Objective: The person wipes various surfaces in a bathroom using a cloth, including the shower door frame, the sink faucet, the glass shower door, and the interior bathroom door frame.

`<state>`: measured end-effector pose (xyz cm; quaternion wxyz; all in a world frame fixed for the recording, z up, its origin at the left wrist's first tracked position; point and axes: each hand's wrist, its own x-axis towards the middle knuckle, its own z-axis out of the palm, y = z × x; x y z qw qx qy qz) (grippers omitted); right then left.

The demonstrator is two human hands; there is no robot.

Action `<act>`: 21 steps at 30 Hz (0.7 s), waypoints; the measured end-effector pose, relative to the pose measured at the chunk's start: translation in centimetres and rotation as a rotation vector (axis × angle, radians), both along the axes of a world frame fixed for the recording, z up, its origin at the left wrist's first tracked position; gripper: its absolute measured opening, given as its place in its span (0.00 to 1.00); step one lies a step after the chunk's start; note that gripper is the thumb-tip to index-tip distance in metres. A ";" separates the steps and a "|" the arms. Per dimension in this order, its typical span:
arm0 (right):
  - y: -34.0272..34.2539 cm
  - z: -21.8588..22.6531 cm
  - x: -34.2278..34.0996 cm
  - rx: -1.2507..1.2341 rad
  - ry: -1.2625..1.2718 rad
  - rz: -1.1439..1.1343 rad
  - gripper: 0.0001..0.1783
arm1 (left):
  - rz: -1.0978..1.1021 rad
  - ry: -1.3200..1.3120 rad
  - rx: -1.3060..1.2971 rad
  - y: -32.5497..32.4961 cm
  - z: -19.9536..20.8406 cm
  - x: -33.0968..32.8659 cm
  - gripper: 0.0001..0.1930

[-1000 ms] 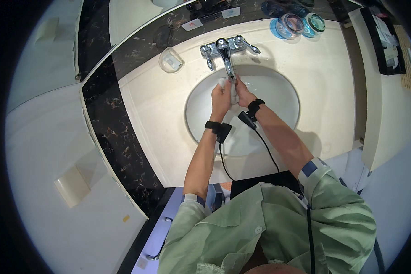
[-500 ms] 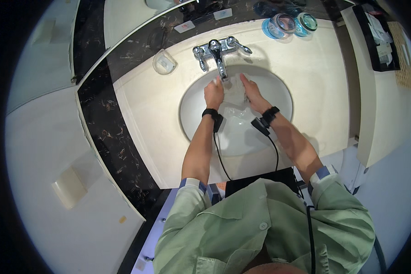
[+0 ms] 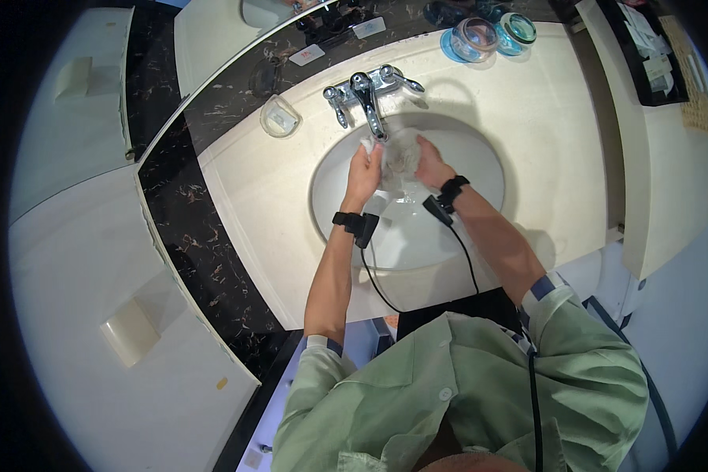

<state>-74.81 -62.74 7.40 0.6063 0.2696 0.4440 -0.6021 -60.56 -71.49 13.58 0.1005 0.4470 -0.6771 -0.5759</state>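
Over the oval white sink point(image 3: 484, 197), both my hands are just under the spout of the chrome faucet point(image 3: 363, 93). My left hand point(image 3: 363, 175) is closed, with a small white wad point(image 3: 367, 144) showing at its fingertips. Opposite it, my right hand point(image 3: 434, 163) is closed on the side of a pale, see-through thing point(image 3: 403, 153), roundish and wet-looking. Its exact kind is blurred, and I cannot tell whether the wad is part of it. Water glints in the basin below.
A clear soap dish point(image 3: 280, 116) sits left of the faucet on the cream counter point(image 3: 244, 181). Two bluish glass jars point(image 3: 475, 41) stand at the back right. A black tray point(image 3: 651, 63) with packets lies on the ledge at the far right. Cables hang from my wrist straps.
My left hand has moved slightly down and left. The pale thing between my hands has turned and looks rounder, and a white wad now shows at my left fingertips. The view has shifted a little.
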 end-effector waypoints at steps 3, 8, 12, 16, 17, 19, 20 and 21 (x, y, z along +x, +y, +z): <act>-0.6 -5.9 1.2 -0.206 0.325 0.264 0.16 | -0.105 -0.186 -0.136 1.3 3.6 -4.3 0.21; -2.5 -0.7 3.4 -0.077 0.247 0.260 0.19 | -0.205 -0.517 -0.579 1.3 -0.6 -3.3 0.26; -0.3 0.7 0.9 0.141 0.542 0.256 0.23 | -0.109 -0.553 -0.450 1.6 -2.6 -4.6 0.25; 1.7 4.2 -2.8 0.128 1.213 0.727 0.25 | 0.238 -0.179 -0.043 1.1 -9.1 -1.2 0.20; 2.2 5.6 -4.0 0.133 1.217 0.722 0.25 | 0.300 0.042 0.198 1.3 -9.1 -1.1 0.19; 3.4 6.8 -6.9 0.090 1.313 1.031 0.24 | 0.296 0.158 0.402 1.5 -5.0 -3.5 0.15; 3.0 8.8 -6.9 0.081 1.319 1.031 0.24 | 0.256 0.111 0.369 1.3 -3.8 -3.3 0.13; 2.7 11.1 -6.4 0.039 1.465 0.803 0.23 | 0.225 0.062 0.337 1.2 -3.3 -2.8 0.11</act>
